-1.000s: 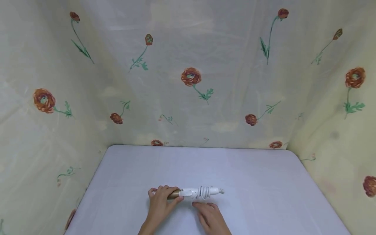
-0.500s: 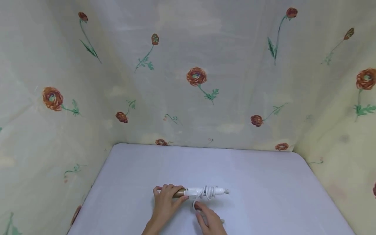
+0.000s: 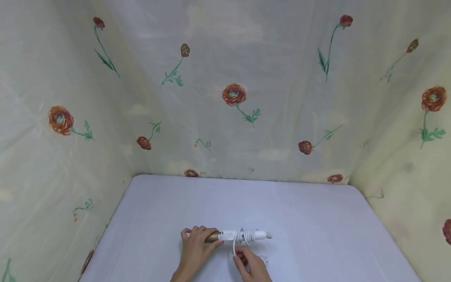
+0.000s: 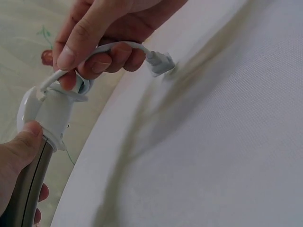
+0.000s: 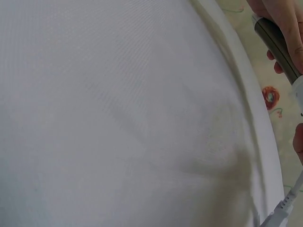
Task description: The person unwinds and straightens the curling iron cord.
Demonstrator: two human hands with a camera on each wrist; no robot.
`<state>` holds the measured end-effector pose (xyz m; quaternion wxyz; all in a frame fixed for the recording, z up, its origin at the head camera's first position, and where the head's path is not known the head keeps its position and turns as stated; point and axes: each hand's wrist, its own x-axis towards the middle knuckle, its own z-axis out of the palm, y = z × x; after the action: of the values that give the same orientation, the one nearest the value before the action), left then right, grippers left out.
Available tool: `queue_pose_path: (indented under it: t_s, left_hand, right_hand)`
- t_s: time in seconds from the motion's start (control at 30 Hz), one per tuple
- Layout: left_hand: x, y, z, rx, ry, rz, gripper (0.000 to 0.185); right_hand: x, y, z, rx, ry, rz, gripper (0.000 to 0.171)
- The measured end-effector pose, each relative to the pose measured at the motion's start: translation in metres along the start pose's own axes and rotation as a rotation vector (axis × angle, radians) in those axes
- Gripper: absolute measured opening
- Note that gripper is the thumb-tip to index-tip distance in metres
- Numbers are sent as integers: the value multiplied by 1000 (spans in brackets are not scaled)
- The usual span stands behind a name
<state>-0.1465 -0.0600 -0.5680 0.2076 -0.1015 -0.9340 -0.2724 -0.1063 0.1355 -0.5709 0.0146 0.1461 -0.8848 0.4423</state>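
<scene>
A curling iron (image 3: pixel 234 235) is laid flat near the front edge of the counter (image 3: pixel 317 219), roughly midway between the left and right edges, its length running parallel to the front edge. The bronze barrel end is wrapped by the left hand (image 3: pixel 195 246), fingers curled over the top; in the left wrist view the thumb is seen pressed at the white collar where barrel meets handle. The white handle is wound with a white cord (image 3: pixel 245 234), with several loops around it. A loose stretch of the cord is pinched by the right hand (image 3: pixel 249 264), just in front of the handle, closer to the front edge. In the left wrist view the cord is seen passing between the right thumb and curled fingers, and the plug (image 4: pixel 161 64) is seen hanging past the fingers, at or just above the counter surface; contact cannot be told. The counter is covered in white cloth and is backed on three sides by a pale flowered curtain (image 3: pixel 232 94).
</scene>
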Motion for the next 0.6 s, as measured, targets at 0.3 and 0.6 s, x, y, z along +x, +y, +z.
queue_pose_path:
  t_s: [0.3,0.6]
  left_hand:
    - [-5,0,-2,4,12,-1,35]
    - [-4,-1,2,-11,1,-9,35]
  right_hand:
    - [-4,-14,-5,-5,90,-91,9]
    - [0,-16,-14,-121,214,-199,7]
